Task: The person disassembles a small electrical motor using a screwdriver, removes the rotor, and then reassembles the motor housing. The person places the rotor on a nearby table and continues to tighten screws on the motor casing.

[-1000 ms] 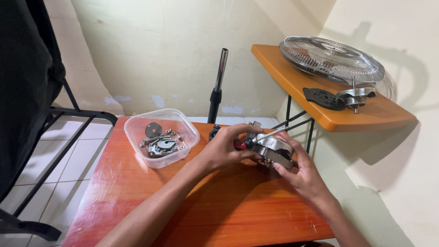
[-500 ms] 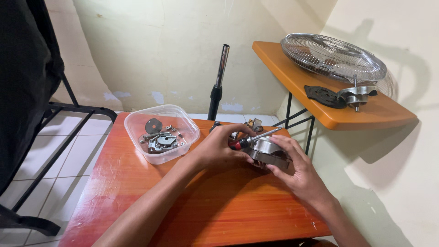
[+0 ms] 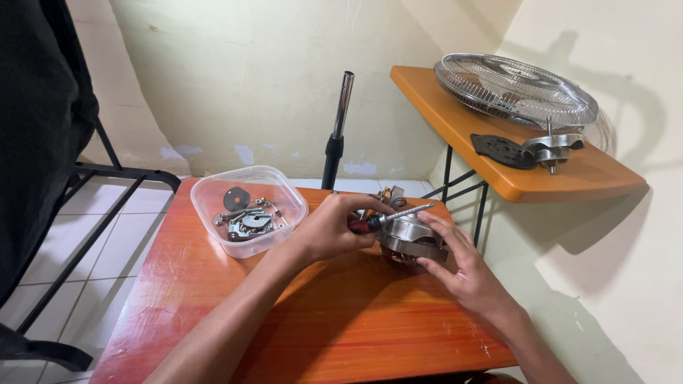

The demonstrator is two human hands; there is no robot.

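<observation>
Orange table (image 3: 299, 320): shiny round metal motor (image 3: 413, 238).

Left hand (image 3: 334, 229) gripping screwdriver (image 3: 390, 217), right hand (image 3: 462, 274) steadying metal motor (image 3: 411, 238), orange table (image 3: 341, 320)

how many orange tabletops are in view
2: the table under both hands, and a higher table at right against the wall, holding the fan grille.
</observation>
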